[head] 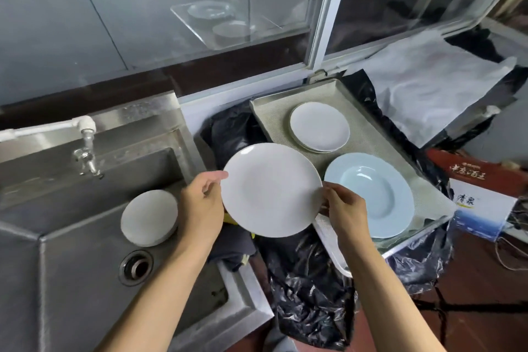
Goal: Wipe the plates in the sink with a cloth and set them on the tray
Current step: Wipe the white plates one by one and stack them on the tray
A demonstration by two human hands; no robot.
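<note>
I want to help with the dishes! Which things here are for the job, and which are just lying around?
For the job:
white plate held by left hand and right hand
plates in sink
tray
white stack
blue plate

Just lying around:
black bags
white sheet
box
tap

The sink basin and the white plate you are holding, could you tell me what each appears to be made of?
The sink basin looks like brushed stainless steel: grey, dull sheen, folded creases at the corners. The white plate, held at its rim by the left hand and right hand, looks like glazed ceramic or porcelain, smooth with a soft gloss, though melamine cannot be ruled out.
</note>
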